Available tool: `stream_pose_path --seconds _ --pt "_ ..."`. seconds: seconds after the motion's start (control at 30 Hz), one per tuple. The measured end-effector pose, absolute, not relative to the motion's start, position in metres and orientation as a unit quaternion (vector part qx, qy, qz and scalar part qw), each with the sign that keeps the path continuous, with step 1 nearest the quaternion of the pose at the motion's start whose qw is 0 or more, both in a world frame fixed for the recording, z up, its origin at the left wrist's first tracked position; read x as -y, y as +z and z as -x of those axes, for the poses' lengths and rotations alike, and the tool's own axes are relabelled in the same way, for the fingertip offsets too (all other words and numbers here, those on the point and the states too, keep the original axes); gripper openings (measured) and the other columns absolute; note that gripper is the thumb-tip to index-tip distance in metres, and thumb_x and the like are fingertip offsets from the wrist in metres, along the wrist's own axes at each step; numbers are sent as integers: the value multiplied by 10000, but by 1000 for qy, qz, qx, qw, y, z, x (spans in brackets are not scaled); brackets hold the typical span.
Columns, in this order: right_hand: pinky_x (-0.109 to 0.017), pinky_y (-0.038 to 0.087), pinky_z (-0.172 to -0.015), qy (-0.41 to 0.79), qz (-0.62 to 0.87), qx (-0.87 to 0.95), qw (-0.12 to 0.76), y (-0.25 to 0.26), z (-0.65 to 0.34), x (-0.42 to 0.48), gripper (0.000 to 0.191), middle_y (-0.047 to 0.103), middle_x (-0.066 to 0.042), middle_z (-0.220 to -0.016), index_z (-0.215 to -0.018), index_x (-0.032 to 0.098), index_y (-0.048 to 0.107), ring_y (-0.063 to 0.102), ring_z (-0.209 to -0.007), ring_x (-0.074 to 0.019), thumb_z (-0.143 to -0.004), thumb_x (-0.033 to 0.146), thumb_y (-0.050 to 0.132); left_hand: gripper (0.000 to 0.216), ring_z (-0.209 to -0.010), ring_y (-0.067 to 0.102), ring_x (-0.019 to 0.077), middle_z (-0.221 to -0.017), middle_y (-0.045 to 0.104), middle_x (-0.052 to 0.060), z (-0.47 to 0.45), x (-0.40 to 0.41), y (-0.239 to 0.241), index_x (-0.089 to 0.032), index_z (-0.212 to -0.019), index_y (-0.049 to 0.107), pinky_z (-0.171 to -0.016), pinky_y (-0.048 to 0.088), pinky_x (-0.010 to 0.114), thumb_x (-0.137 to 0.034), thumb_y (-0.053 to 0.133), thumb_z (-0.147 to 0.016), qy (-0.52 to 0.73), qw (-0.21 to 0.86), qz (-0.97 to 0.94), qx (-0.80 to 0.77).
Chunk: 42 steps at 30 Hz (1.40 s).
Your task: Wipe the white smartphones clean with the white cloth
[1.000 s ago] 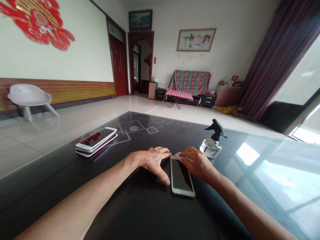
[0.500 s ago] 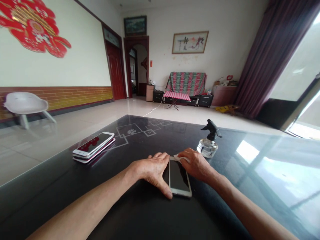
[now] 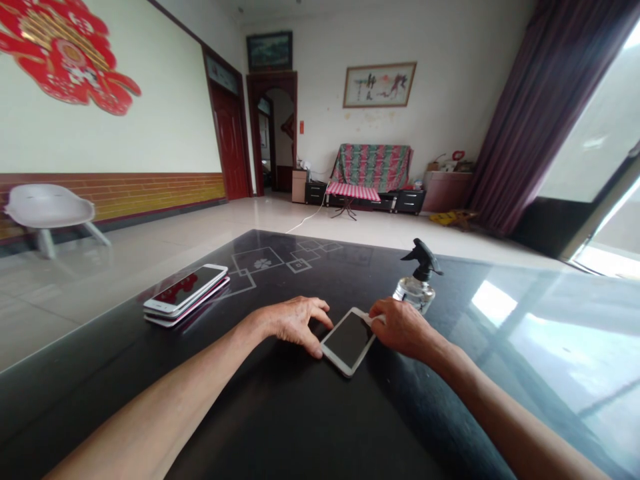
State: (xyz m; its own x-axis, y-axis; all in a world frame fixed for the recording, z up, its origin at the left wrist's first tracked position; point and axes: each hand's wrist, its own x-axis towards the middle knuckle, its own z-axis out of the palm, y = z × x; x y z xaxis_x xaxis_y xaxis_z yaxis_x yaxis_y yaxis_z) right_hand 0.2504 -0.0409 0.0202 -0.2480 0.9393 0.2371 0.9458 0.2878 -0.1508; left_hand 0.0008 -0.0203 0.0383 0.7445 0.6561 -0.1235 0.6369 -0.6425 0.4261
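A white-framed phone (image 3: 349,342) with a dark screen lies face up and slanted on the black table. At its left edge is my left hand (image 3: 295,323), fingers apart, with the thumb tip by the near left corner; I cannot tell if it presses on the phone. My right hand (image 3: 403,327) is curled at the far right edge of the phone. Its fingers are closed on a white wipe (image 3: 367,319), mostly hidden under them. Just behind that hand stands a clear spray bottle (image 3: 416,291) with a black trigger head, its lower part partly covered.
A stack of phones (image 3: 187,293), the top one white and face up, lies toward the table's left edge. The glossy black table (image 3: 280,420) has white square patterns at its far end. Beyond are a white chair (image 3: 50,207) and a small red-and-white covered table (image 3: 353,192).
The phone has turned clockwise, its near end swinging left. My left hand has drawn back leftward, and my right hand has shifted slightly right with the wipe.
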Motion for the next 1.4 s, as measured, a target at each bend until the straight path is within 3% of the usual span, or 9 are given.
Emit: stream_pose_path --seconds 0.13,0.23,0.4,0.5,0.73,0.83,1.0,1.4 --pt "-257 384 -624 -4 616 776 133 21 -253 40 227 684 -57 -739 -813 199 708 629 -716 -197 -695 164 517 338 -1117 553 237 -1247 565 14 1 19 38 -265 -981 714 -932 407 254 -349 711 -653 47 166 -905 -389" --pt "-260 392 -633 -5 623 770 139 21 -253 39 229 684 -51 -730 -822 202 708 630 -712 -197 -708 166 512 333 -1103 550 232 -1199 586 -2 0 22 45 -261 -984 704 -885 425 225 -335 673 -660 10 144 -914 -380" --pt "-262 417 -734 -34 603 772 196 17 -248 41 252 664 -69 -908 -910 186 692 617 -798 -185 -765 159 488 601 -975 590 251 -1099 586 69 -10 36 51 -196 -972 678 -810 462 267 -631 692 -558 -9 147 -900 -410" --pt "-249 429 -728 -48 567 791 228 13 -245 42 245 646 -66 -897 -906 186 700 613 -773 -168 -770 144 500 647 -884 612 256 -999 614 89 -21 45 48 -169 -866 672 -699 475 268 -698 687 -495 16 134 -875 -466" --pt "-242 444 -700 -24 543 812 212 14 -252 40 222 655 -47 -838 -830 204 726 626 -731 -162 -738 136 536 385 -631 615 192 -611 619 13 -29 50 45 -177 -628 642 -497 401 229 -531 741 -513 43 150 -844 -512" --pt "-237 441 -685 -15 538 818 203 16 -257 39 226 664 -39 -828 -808 211 735 630 -732 -162 -722 125 543 392 -621 603 169 -647 619 -5 -21 38 40 -181 -704 669 -504 394 222 -523 738 -525 62 171 -845 -503" --pt "-236 434 -683 -41 528 825 195 14 -254 39 242 639 -50 -840 -833 204 731 616 -729 -149 -815 158 494 517 -801 592 193 -888 587 32 -11 25 30 -189 -835 677 -612 429 221 -588 738 -513 100 148 -875 -451" --pt "-252 466 -761 -70 523 819 227 6 -242 30 267 614 -68 -875 -912 179 703 598 -788 -156 -882 189 438 550 -766 602 196 -879 610 34 -9 20 19 -178 -918 660 -645 441 240 -555 738 -525 149 159 -875 -433"
